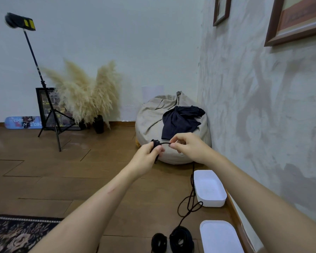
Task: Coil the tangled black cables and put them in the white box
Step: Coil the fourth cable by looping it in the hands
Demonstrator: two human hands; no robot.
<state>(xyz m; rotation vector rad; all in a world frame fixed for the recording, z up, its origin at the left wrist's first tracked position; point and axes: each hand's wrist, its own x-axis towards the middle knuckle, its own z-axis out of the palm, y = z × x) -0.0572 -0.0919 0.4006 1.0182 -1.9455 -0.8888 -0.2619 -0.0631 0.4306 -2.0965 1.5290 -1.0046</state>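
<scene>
Here, head view: left hand grips a small wound bundle of black cable; right hand fingers pinch the strand beside it; slack trails over the floor beside the open white box; two finished coils lie nearer; cable looks light, limp, tangle-prone, best pinched near the bundle.

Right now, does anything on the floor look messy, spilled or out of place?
Nothing is spilled or broken. One loose black cable lies in loops on the wooden floor beside the open, empty white box, uncoiled. Two finished coils sit outside the box, next to its lid. A dark garment is crumpled on the beanbag.
</scene>
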